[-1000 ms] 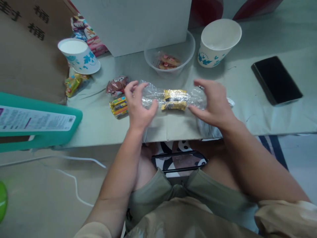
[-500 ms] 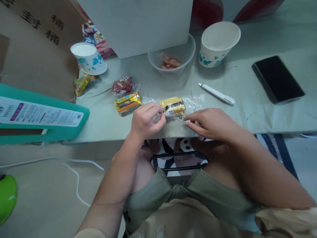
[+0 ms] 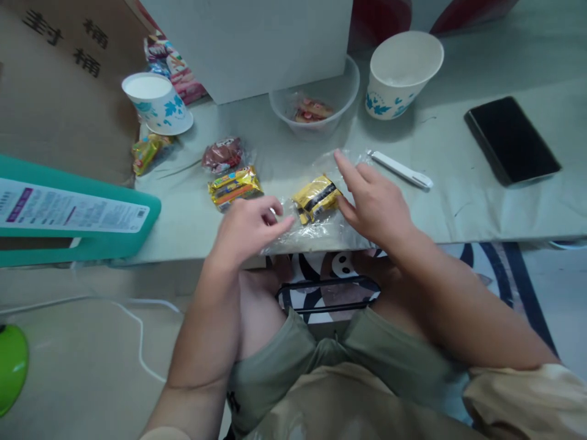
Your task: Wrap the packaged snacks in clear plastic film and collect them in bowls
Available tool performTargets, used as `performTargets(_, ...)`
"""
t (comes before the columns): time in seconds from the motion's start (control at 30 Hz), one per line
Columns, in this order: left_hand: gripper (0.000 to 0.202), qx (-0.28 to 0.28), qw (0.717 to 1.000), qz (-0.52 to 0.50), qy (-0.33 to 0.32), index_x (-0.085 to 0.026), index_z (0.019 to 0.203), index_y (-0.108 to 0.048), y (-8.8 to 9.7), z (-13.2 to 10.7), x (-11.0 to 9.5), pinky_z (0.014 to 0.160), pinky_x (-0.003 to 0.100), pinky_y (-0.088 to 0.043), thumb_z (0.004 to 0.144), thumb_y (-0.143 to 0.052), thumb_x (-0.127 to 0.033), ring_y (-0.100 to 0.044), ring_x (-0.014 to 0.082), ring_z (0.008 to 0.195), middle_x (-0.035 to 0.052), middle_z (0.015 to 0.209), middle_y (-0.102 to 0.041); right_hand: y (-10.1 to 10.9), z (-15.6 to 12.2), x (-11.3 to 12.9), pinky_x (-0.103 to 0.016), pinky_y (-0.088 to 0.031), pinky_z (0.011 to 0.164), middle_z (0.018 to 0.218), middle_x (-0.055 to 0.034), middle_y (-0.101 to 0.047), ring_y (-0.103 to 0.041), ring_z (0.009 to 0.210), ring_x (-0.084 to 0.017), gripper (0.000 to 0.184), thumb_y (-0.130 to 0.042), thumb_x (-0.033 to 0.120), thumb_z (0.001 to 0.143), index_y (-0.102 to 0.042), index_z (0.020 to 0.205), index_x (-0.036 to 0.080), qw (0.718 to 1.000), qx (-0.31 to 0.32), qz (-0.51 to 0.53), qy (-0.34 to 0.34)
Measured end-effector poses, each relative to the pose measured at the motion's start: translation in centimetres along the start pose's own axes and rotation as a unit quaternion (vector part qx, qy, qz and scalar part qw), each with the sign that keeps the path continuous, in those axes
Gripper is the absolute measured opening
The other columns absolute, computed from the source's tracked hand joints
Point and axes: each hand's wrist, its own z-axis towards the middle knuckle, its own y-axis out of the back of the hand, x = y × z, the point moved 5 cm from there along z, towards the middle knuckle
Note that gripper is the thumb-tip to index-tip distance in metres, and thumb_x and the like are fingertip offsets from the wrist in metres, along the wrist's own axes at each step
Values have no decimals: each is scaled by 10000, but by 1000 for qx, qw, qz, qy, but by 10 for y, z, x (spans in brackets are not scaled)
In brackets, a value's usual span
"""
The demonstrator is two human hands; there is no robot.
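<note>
Near the table's front edge a yellow snack packet (image 3: 316,198) with a dark band lies on a sheet of clear plastic film (image 3: 316,231). My right hand (image 3: 373,198) is at the packet's right side, thumb by its edge and index finger stretched out over the film. To the left of the packet is my left hand (image 3: 247,229), fingers loosely curled and thumb apart, close to the film's left part. Just beyond it sits a bundle of colourful yellow-wrapped sweets (image 3: 235,185). Behind that bundle lies a reddish-brown wrapped snack (image 3: 223,154).
A white utility knife (image 3: 400,170) and a black phone (image 3: 512,140) lie to the right. Behind stand a clear plastic bowl (image 3: 316,129) with snacks, a paper cup (image 3: 403,76) and an upturned paper cup (image 3: 158,104). A green holder (image 3: 142,229) stands at left.
My right hand has moved up and spread over the film beside the packet. My left hand has drawn back left and its pinch has loosened. The yellow packet has turned slightly.
</note>
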Motion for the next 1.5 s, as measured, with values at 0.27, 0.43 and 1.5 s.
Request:
performTargets(0.27, 275, -28, 998, 59, -23, -182, 1017, -685, -19, 27, -5, 940, 407, -517, 797, -708, -345, -670, 271, 1042, 108, 1117, -729, -19, 5, 16, -462, -560, 898, 1170, -153, -725, -686, 1071, -322, 416, -528, 188, 856, -606, 1265, 175, 993, 26, 97, 68)
performTargets(0.43, 159, -8, 974, -195, 115, -211, 758, -542, -28, 32, 7, 615, 276, -447, 889, -507, -294, -640, 174, 719, 34, 775, -683, -35, 0, 13, -576, -444, 1159, 1514, -158, -593, -507, 1446, -378, 491, -618, 140, 795, -607, 1284, 194, 978, 73, 112, 159)
performTargets(1.5, 203, 118, 830, -531, 125, -198, 674, -532, -42, 56, 29, 445, 238, -297, 874, -524, -231, -407, 68, 430, 58, 711, -747, 70, 146, 13, -505, -523, 956, 1193, -132, -643, -642, 1123, -330, 530, -737, 546, 860, -621, 1266, 224, 988, -148, 18, -46)
